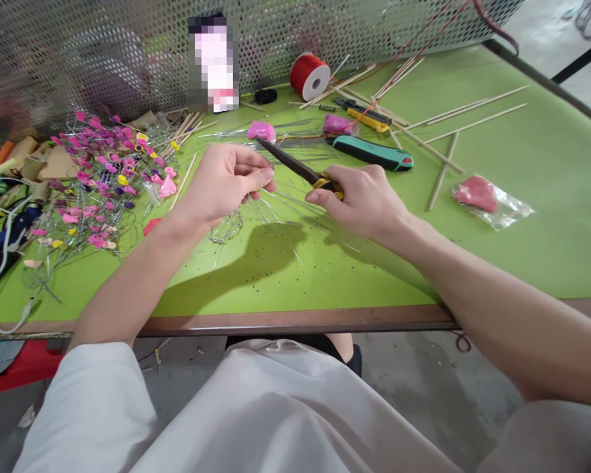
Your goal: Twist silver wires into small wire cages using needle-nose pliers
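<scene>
My left hand [229, 180] is closed in a pinch on thin silvery wires, whose loose ends fan out below the fingers. My right hand [364, 197] grips what look like scissors [293, 164], with long dark blades and yellow-and-black handles. The blades point up and left, their tips just above my left fingertips; I cannot tell whether they touch the wires. Beneath my left hand, a coiled bundle of silvery wire [226, 226] lies on the green table [398, 263]. Tiny dark bits are scattered in front of it.
Wire stems with pink, purple and yellow tips [98, 177] crowd the left side. Behind my hands lie a teal-handled knife [372, 152], a yellow cutter [369, 118], a red spool [309, 77] and wooden sticks [473, 125]. A bag of pink material [477, 194] sits right.
</scene>
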Available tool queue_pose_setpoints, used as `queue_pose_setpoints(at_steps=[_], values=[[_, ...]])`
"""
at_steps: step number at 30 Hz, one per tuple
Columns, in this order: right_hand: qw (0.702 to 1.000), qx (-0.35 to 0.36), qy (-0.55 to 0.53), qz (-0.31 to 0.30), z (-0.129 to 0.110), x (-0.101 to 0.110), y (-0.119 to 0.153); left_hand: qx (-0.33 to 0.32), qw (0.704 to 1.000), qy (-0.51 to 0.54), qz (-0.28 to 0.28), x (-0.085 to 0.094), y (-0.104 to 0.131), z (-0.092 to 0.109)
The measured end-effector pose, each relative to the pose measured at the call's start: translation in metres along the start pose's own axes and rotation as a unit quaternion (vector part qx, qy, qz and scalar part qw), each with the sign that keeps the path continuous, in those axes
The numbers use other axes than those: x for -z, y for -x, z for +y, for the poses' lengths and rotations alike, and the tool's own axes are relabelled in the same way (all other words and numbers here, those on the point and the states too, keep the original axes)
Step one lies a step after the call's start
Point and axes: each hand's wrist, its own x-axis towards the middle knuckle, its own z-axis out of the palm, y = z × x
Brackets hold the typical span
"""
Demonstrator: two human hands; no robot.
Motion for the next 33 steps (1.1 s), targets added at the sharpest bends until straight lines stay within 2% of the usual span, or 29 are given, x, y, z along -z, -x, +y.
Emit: queue_pose_setpoints(at_steps=[4, 8, 11, 15, 21, 24, 33], values=[[1.0, -0.006, 0.02, 0.01, 0.0, 0.002, -0.001, 0.055, 0.995, 0.072, -0.041, 0.005, -0.006, -0.001], [0.998, -0.035, 0.019, -0.04, -0.003, 0.005, -0.003, 0.048, 0.992, 0.062, -0.095, 0.009, -0.015, -0.008], [0.994, -0.08, 0.027, -0.071, -0.008, 0.006, -0.004, 0.021, 0.997, 0.023, -0.064, 0.005, -0.019, -0.014], [0.989, -0.119, 0.038, -0.073, -0.018, 0.005, -0.003, -0.029, 0.998, -0.058, 0.003, -0.006, -0.014, -0.014], [0.989, -0.126, 0.028, -0.067, -0.03, 0.003, -0.001, -0.136, 0.958, -0.233, 0.096, -0.013, -0.01, -0.01], [0.988, -0.131, 0.022, -0.076, -0.03, 0.002, -0.001, -0.15, 0.947, -0.262, 0.106, -0.012, -0.013, -0.011], [0.989, -0.121, -0.003, -0.082, -0.025, -0.004, 0.001, -0.155, 0.941, -0.282, 0.107, -0.014, -0.017, -0.016]])
